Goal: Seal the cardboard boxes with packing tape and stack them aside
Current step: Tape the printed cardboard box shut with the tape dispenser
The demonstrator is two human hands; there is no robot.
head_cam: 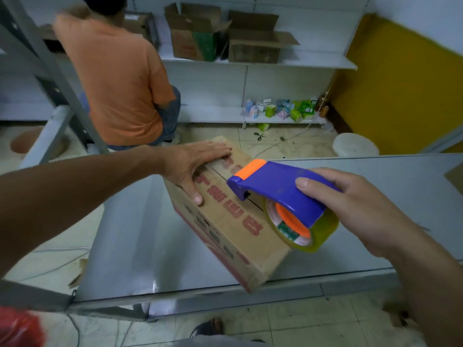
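Brown cardboard makes up the box (225, 216), and it has red letters printed on its top and side. It lies on a grey table (125, 246), turned at a slant, and its near corner sticks out a little past the near edge. Its top flaps are folded down and a thin dark line runs where they meet.

The left hand (198, 161) lies flat on the far end of the box, with straight fingers spread on the flap. The right hand (350, 204) has its fingers and thumb curled round a blue tape dispenser (283, 189) with an orange tip. The tip is low over the line between the flaps; I cannot tell if it touches the box. A roll of clear tape (300, 229) on an orange wheel sits under the blue handle, by the right side of the box.

Far away, a person in an orange shirt (117, 78) sits with their back turned. To the right, two open boxes (195, 33) stand on a white shelf (313, 62). Small bright packets (280, 110) lie on a lower shelf. Scissors (259, 136) lie on the tiled floor, and a white bucket (355, 145) stands near a yellow wall (400, 83). Something red and blurry (17, 326) shows at the near left.
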